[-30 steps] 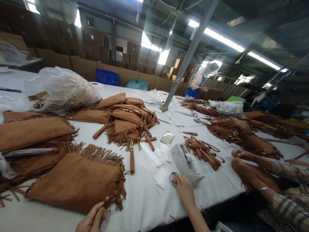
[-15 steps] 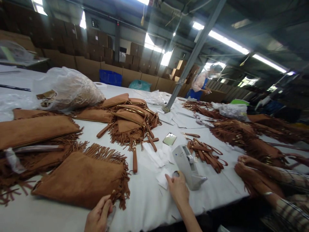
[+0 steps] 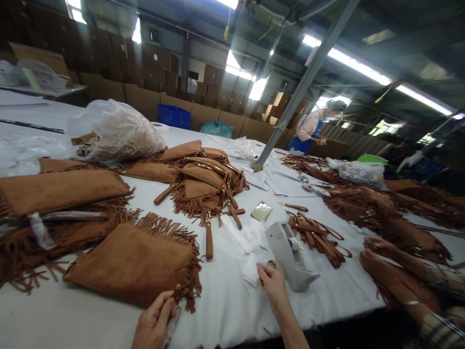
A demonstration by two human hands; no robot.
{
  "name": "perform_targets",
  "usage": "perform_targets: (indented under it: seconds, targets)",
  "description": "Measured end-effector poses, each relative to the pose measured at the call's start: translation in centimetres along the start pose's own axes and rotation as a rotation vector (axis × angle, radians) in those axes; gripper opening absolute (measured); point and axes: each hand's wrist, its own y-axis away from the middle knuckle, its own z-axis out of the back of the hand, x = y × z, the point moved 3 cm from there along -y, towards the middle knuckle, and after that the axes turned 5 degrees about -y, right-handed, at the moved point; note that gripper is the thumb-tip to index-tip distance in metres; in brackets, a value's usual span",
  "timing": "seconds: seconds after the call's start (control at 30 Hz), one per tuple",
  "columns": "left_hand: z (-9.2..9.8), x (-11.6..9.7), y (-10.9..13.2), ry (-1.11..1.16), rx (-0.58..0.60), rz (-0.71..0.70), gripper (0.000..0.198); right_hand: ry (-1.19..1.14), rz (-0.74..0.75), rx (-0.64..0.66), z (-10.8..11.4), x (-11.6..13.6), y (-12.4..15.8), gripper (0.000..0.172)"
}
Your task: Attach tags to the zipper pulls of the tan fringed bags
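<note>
Bag [image 3: 134, 264] lies flat on the desk [image 3: 225, 315], before the wearer's left side, fringe at far and right edges. Left hand [image 3: 169, 303] pinches its near right corner at the metal fitting, presumably to steady that end. Right hand [image 3: 267, 276] beside the dispenser [image 3: 279, 242], fingers bent, tips close; cannot tell whether anything is held. Straps [image 3: 315, 240] heaped just past the dispenser, probably for easy reach; phone [image 3: 261, 211] set farther back, likely out of the way
</note>
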Motion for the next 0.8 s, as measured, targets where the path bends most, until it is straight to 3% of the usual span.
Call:
perform_targets:
  seconds: [0.33, 0.53, 0.67, 0.8]
  targets:
    - [0.4, 0.9, -0.9, 0.029, 0.151, 0.002, 0.045, -0.428, -0.266, 0.221, -4.6, 1.8, 2.6, 0.041]
    - [0.5, 0.2, -1.0, 0.039, 0.154, -0.021, 0.041, -0.629, -0.385, 0.382, -8.2, 4.1, 5.6, 0.035]
    - [0.7, -0.5, -0.9, 0.095, 0.134, -0.024, 0.04, -0.682, -0.44, 0.447, -10.8, 4.6, 7.8, 0.034]
    - [0.8, -0.1, -1.1, 0.167, 0.226, 0.045, 0.039, -0.701, -0.459, 0.577, -12.9, 4.7, 9.4, 0.037]
